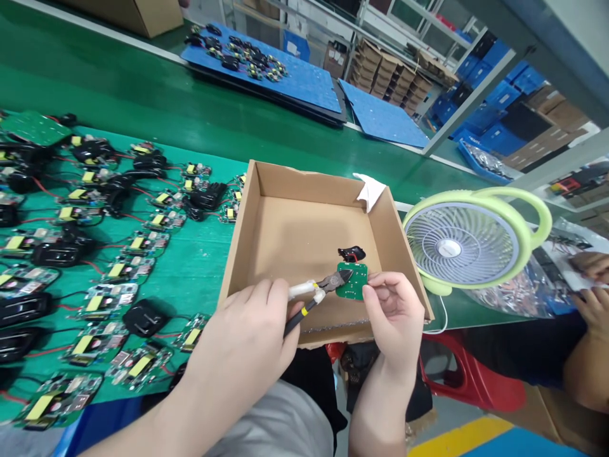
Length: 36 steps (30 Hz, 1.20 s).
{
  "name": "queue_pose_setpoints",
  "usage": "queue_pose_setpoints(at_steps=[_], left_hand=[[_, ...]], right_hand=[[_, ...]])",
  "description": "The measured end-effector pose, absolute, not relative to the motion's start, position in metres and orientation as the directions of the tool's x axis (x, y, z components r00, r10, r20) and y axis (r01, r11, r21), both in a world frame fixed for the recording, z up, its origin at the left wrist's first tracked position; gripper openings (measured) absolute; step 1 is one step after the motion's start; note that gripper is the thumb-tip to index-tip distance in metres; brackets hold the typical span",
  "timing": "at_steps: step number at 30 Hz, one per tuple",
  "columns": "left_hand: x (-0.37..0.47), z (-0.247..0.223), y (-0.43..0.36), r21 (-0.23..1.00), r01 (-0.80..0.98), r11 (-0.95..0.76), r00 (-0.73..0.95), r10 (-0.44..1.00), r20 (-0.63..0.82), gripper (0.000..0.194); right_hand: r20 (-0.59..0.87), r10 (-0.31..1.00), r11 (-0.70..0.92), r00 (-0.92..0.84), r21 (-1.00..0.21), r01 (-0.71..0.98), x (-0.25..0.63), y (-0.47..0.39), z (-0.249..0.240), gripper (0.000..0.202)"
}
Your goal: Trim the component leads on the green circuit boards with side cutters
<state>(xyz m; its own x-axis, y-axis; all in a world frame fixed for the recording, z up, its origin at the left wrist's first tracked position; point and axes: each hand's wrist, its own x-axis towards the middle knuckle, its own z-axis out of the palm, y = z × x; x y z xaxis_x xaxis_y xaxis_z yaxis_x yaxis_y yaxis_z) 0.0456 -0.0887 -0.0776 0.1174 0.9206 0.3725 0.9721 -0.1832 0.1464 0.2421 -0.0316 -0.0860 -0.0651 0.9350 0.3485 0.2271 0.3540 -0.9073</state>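
The circuit board (353, 280) is green, with a black plug housing (352, 254) on red wires behind it. The cutters (318, 293) have white and black handles with a yellow band. The cardboard box (304, 235) is plain brown. On the right, the desk fan (464, 244) is pale green with a white grille. The mat (200, 254) is green; the far trays (304, 79) are blue.

Cutter handles (297, 311) mostly hidden in left fist; board (353, 281) parts too small.
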Motion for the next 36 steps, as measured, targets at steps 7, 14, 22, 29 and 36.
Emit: queue_pose_setpoints(at_steps=[7,14,22,29,36], left_hand=[[0.0454,-0.0783,-0.089,0.163,0.967,-0.194,0.095,0.874,0.477,0.015],[0.0447,-0.0785,-0.09,0.155,0.964,-0.217,0.136,0.899,0.415,0.015],[0.042,-0.0813,-0.0908,0.274,0.93,-0.245,0.111,0.898,0.425,0.014],[0.0421,-0.087,-0.0926,0.252,0.927,-0.279,0.152,0.891,0.428,0.007],[0.0428,-0.0864,-0.0908,0.218,0.938,-0.269,0.162,0.897,0.411,0.011]], right_hand=[[0.323,0.945,0.325,-0.042,-0.926,0.193,0.2409,-0.0307,-0.0848,0.007],[0.326,0.945,0.328,-0.043,-0.927,0.183,0.2411,-0.0314,-0.0862,0.009],[0.318,0.946,0.324,-0.06,-0.931,0.167,0.2418,-0.0312,-0.0866,0.014],[0.329,0.942,0.335,-0.063,-0.927,0.171,0.2418,-0.0315,-0.0861,0.014],[0.322,0.944,0.329,-0.065,-0.93,0.166,0.2407,-0.0313,-0.0869,0.013]])
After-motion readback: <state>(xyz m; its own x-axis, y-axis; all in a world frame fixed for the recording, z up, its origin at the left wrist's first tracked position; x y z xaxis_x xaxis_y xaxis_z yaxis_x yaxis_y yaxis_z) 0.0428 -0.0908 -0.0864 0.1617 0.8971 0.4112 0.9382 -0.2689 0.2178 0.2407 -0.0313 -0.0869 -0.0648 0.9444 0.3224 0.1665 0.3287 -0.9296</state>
